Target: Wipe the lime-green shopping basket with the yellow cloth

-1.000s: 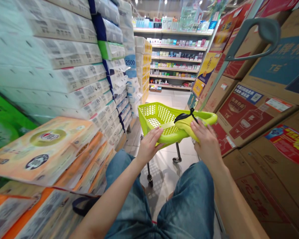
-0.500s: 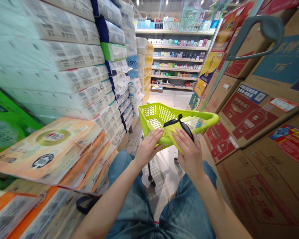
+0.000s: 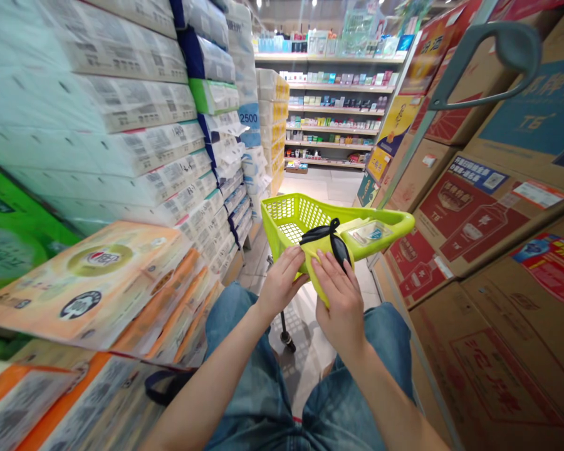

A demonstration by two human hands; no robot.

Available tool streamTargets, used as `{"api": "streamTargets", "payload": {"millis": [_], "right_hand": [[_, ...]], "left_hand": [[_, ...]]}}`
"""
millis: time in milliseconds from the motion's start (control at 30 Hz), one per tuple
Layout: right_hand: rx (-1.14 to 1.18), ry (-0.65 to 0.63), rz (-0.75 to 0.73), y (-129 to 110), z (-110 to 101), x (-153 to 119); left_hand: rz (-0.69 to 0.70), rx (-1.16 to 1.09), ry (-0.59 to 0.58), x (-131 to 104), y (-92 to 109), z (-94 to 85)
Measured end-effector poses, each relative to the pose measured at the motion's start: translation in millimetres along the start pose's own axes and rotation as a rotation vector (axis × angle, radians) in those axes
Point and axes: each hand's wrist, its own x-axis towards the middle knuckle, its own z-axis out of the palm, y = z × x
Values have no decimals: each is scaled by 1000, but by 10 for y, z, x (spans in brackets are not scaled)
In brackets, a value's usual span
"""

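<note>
The right hand's fingers (image 3: pixel 331 272) lay spread over a yellow cloth (image 3: pixel 326 250) with black edging, pressing it against the near rim of a green cart (image 3: pixel 343 216). The left hand's fingers (image 3: pixel 291 263) were bent at the rim and touched the cloth's left edge; whether they gripped either could not be told. Left of the fingers stood stacked tissue packs (image 3: pixel 164 138), right of them cardboard boxes (image 3: pixel 470 213). Farthest, beyond the cart, were stocked shelves (image 3: pixel 333 113).

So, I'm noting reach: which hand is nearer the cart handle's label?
Right: the right hand is on the yellow cloth, below and left of the label; the left hand is farther left.
</note>
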Motion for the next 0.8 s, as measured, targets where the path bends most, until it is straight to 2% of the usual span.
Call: {"api": "streamTargets", "payload": {"millis": [100,200,300,367,533,700,800], "right_hand": [[-37,-8,-34,233,-85,-6],[-122,36,25,557,-189,-12],[-131,70,66,704,-215,-24],[-112,75,75,688,-188,-37],[-80,102,83,596,-126,-51],[-39,107,117,547,-95,-49],[-38,98,147,344,-35,-84]], "left_hand": [[14,-9,-9,8,-6,-22],[25,-33,-14,42,1,-33],[32,-15,-18,56,4,-18],[41,23,-18,34,12,11],[44,239,81,-114,109,128],[35,241,102,-201,187,235],[16,227,125,-217,186,291]]}}
